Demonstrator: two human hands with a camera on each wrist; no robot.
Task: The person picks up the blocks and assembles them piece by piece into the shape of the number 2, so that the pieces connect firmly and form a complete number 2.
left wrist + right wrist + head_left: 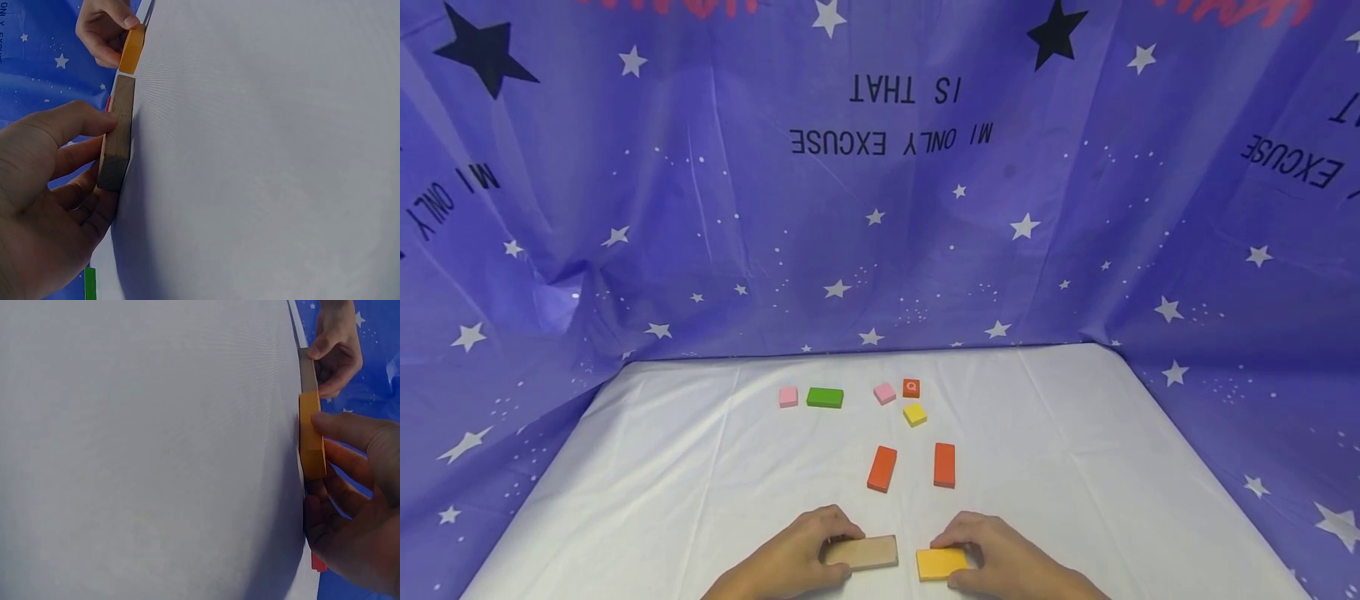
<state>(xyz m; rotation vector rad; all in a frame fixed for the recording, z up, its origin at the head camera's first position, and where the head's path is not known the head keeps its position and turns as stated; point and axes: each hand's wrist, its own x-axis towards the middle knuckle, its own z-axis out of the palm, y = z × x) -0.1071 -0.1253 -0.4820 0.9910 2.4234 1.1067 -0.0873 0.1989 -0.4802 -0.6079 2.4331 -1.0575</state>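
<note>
One wooden block [872,552] is gripped by the left hand [801,554], a yellow block [936,564] by the right hand [1003,557], both part-hidden.

bare left hand [801,550] between six and seven o'clock in the head view, bare right hand [1003,552] at five o'clock, bare wrists [741,582], round-tipped left thumb [81,119], slim fingers [349,465] at three o'clock in the right wrist view

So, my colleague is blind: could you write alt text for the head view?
A left hand grips a tan wooden rectangular block and a right hand a yellow rectangular block. Beyond, on a white cloth, lie two red rectangular blocks, one green rectangular block and four small square blocks, with a purple starry backdrop behind.
</note>
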